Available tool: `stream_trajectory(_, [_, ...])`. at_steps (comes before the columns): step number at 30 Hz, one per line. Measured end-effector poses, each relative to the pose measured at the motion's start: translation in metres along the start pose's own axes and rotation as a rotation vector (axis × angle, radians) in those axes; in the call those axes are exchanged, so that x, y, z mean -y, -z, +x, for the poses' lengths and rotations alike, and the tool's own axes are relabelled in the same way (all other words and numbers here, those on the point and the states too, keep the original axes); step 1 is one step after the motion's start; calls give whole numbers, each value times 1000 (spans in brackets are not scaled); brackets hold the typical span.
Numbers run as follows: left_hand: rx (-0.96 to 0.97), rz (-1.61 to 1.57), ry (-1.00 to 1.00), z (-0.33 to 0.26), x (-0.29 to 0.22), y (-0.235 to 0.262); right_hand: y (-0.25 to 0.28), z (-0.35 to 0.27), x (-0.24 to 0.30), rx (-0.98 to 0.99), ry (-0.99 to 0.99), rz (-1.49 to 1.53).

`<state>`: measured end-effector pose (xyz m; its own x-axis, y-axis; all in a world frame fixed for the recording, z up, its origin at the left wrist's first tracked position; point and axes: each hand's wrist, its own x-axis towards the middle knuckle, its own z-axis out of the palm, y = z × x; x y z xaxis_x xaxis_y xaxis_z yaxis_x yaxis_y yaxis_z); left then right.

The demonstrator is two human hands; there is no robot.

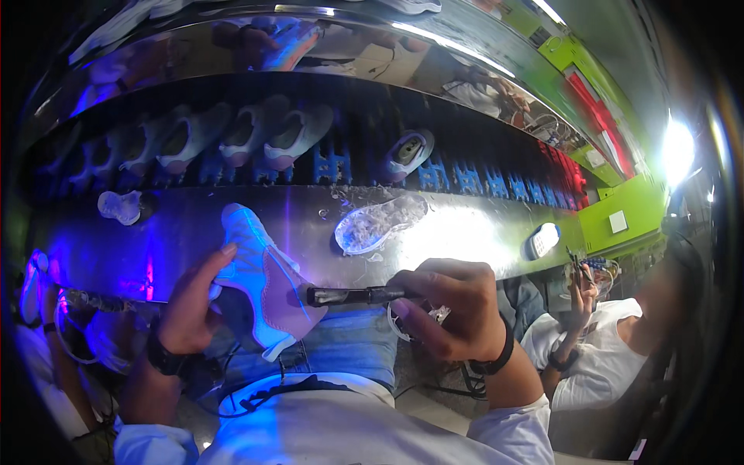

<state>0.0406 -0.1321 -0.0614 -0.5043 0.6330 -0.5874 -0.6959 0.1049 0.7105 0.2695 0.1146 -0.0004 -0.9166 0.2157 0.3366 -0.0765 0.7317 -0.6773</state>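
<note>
My left hand is closed around the side of a shoe upper, thumb on top, holding it tilted above my lap. The upper looks pale with a pinkish-brown panel, and blue light falls on it with a bright line along its seam. In my right hand is a slim black pen-like tool, gripped between thumb and fingers. The tool's left end meets or nearly meets the brownish panel; whether it ends in bristles cannot be made out. Beyond the upper, a whitish shoe sole lies on the metal bench.
Several shoes stand on a dark conveyor with blue brackets, and one shoe sits apart there. A small whitish piece and another shoe part rest on the bench. A co-worker sits at right, near green panels.
</note>
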Motion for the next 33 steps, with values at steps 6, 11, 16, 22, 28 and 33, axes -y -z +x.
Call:
stream_trajectory(6, [34,-31,24,0,18,-3,8,11,-9,-47,87,5])
stream_trajectory(11, [273,94,-50,-23,14,-14,21,19,-12,-71,199,-15])
stream_trajectory(16, [262,-8,168,-19,31,14,24,27,-25,-35,240,10])
stream_trajectory(22, [354,-442,462,-25,40,17,13,29,-37,-117,304,156])
stream_trajectory(28, [328,-512,451,-37,40,4,-2,21,-45,-139,264,200])
stream_trajectory(33, [220,-404,485,-42,38,-7,-20,10,-51,-215,217,288])
